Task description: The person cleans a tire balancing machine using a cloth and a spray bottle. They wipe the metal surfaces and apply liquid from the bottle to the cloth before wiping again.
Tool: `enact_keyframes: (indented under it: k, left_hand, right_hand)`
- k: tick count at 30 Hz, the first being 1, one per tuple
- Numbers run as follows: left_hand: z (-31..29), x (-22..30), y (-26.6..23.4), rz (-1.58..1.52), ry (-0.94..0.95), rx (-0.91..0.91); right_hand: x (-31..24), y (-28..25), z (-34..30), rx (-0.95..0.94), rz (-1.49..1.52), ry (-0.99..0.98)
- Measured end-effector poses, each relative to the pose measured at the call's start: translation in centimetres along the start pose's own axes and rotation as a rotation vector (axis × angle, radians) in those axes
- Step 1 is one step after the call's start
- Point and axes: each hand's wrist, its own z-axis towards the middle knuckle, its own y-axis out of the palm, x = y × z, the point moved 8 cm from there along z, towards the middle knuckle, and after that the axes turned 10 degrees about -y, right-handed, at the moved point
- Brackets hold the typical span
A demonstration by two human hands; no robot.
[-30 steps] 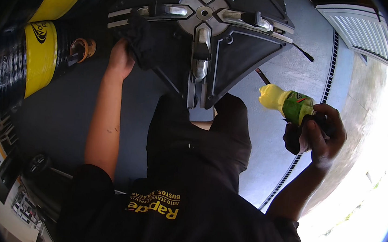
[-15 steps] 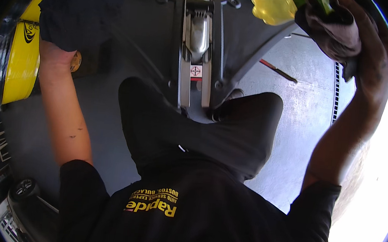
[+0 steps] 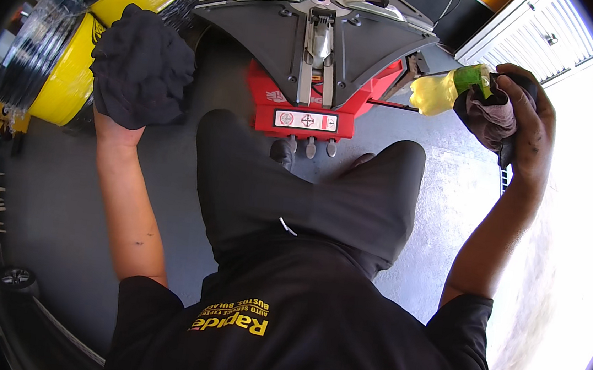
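A bunched dark cloth [image 3: 144,67] covers my left hand [image 3: 117,132], whose fingers are hidden beneath it; only the wrist and heel show. On the other side, my right hand [image 3: 532,133] is closed around a clear plastic bottle [image 3: 437,94] of pale yellow liquid with a green label. The bottle is tipped sideways, its base toward the left. A brownish-grey rag [image 3: 492,122] is bunched in the same hand, against the bottle's upper end. Between and beyond my hands stands a tyre changer, with a dark turntable [image 3: 264,43] and metal clamps.
The changer's red base [image 3: 264,114] has several foot pedals [image 3: 311,148] in front of my knees. Yellow-and-black wrapped stacks [image 3: 61,66] stand at the left. A wheel [image 3: 15,278] lies at lower left. White slatted doors [image 3: 539,37] are at far right.
The view has shifted, bringing the changer's red base and pedals into sight. Both hands appear lower and closer to the middle, still with the cloth, bottle and rag.
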Motion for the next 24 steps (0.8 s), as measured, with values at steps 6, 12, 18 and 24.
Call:
enact_keyframes:
  k: [6, 12, 18, 24]
  left_hand:
    - [-2.1, 0.4, -0.2, 0.017, 0.016, 0.035]
    - [-2.4, 0.1, -0.4, 0.027, 0.021, 0.072]
    - [-1.0, -0.7, 1.5, 0.077, 0.012, 0.048]
    - [1.1, -3.0, 3.7, 0.124, -0.031, 0.012]
  right_hand:
    - [-1.5, -0.8, -0.2, 0.016, 0.004, -0.102]
    - [0.0, -1.8, -0.8, 0.063, 0.002, -0.051]
    - [2.0, -3.6, -1.4, 0.120, 0.011, -0.052]
    - [4.5, -4.4, -2.5, 0.147, 0.000, 0.031]
